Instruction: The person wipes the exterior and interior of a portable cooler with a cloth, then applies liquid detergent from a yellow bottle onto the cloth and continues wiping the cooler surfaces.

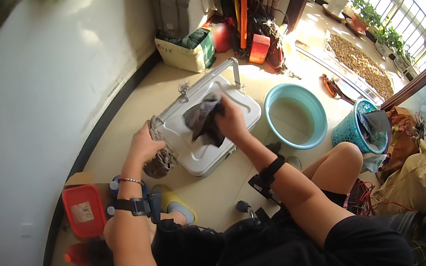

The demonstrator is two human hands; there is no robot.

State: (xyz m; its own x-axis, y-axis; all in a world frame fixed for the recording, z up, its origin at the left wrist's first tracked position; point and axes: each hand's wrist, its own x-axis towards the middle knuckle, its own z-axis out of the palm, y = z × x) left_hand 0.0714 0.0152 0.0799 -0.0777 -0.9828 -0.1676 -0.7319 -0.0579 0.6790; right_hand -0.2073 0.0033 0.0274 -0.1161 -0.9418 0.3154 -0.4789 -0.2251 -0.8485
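Note:
A white lidded plastic box [196, 157] with a raised grey handle frame [203, 79] rests on the tiled floor before me. My left hand [144, 145] grips a bunched grey-brown cloth [161, 165] at the box's left end; whether the cloth is tied to the frame I cannot tell. Above the lid, my right hand [232, 119] holds a crumpled dark rag [203, 122], blurred by motion. Whether the rag touches the lid is unclear. Right of the box stands a light-blue plastic basin [316, 108] with cloudy water [289, 119] in it.
A red-lidded container [80, 231] stands left by the wall [42, 111]. Bags and a storage box [178, 55] are stacked behind, beside orange-handled tools [244, 7]. At right are a patterned bin [343, 133], paper bags [404, 185] and a hand tool [333, 86].

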